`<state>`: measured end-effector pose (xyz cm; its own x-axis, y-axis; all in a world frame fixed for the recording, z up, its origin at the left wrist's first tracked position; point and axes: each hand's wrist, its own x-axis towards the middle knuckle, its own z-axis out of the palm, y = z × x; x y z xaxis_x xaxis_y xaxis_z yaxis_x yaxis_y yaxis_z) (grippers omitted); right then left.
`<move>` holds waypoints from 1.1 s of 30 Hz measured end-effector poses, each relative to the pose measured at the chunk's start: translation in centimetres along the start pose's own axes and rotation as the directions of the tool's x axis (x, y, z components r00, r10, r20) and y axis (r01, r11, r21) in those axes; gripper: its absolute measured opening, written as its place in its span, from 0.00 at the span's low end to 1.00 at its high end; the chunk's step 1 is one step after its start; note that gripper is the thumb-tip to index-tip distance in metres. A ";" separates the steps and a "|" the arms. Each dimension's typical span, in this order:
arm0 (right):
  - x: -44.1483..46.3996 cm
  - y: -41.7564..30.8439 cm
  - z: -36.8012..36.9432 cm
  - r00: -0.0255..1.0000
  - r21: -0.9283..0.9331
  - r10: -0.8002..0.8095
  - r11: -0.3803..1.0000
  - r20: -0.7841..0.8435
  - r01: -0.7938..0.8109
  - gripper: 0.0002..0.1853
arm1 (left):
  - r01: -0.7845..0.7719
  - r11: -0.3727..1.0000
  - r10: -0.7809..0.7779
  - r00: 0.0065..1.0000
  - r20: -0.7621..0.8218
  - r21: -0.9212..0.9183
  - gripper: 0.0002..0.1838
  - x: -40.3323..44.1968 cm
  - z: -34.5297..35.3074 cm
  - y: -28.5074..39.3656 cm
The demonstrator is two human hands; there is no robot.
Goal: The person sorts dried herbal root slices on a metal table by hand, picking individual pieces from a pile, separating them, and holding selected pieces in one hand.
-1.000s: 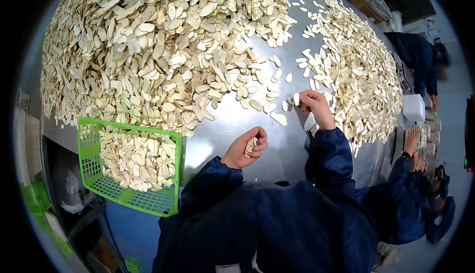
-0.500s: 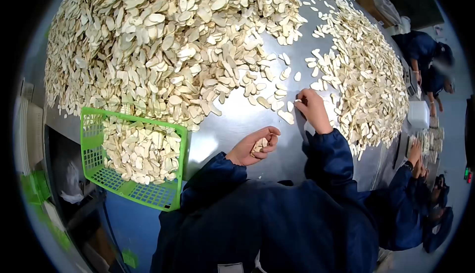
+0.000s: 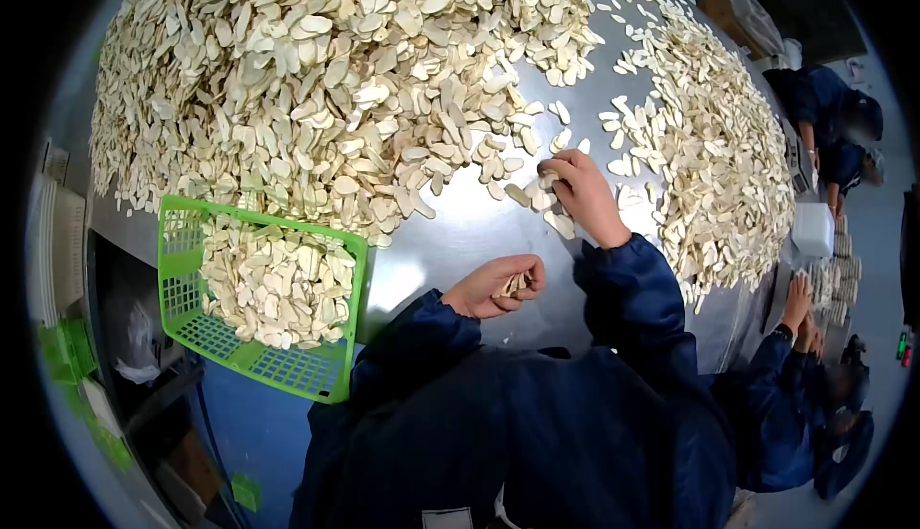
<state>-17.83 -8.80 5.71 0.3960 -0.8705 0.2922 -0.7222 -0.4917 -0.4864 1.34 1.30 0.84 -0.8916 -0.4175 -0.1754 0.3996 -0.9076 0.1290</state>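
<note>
The left hand (image 3: 498, 287) is held just above the shiny grey metal table (image 3: 460, 237) near the person's chest, forearm slanting inward, palm turned up and fingers curled closed around a small clutch of flat, cream-coloured slices (image 3: 516, 285), too covered to count. The right hand (image 3: 589, 201) reaches farther forward, knuckles up, its thumb and fingers bent down onto a few loose pale slices (image 3: 544, 199) on the table; whether it pinches one cannot be told. Two heaps of such oval slices lie on the table, each far too many to count: a large, high heap (image 3: 287, 79) ahead and to the left, and a lower, spread-out heap (image 3: 724, 155) to the right. One bright-green, lattice-sided plastic basket (image 3: 356, 309), tilted and partly filled with slices, stands to the left.
</note>
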 end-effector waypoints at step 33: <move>1.7 -3.1 0.2 0.972 -0.181 0.206 0.958 -0.109 -0.223 0.08 | -0.140 0.985 0.143 0.990 0.019 -0.096 0.08 0.1 0.0 0.3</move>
<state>-14.79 -8.78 7.60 0.1744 -0.9459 0.2736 -0.8827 -0.2733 -0.3822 1.37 1.02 0.89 -0.8294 -0.5417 -0.1368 0.5392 -0.8402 0.0580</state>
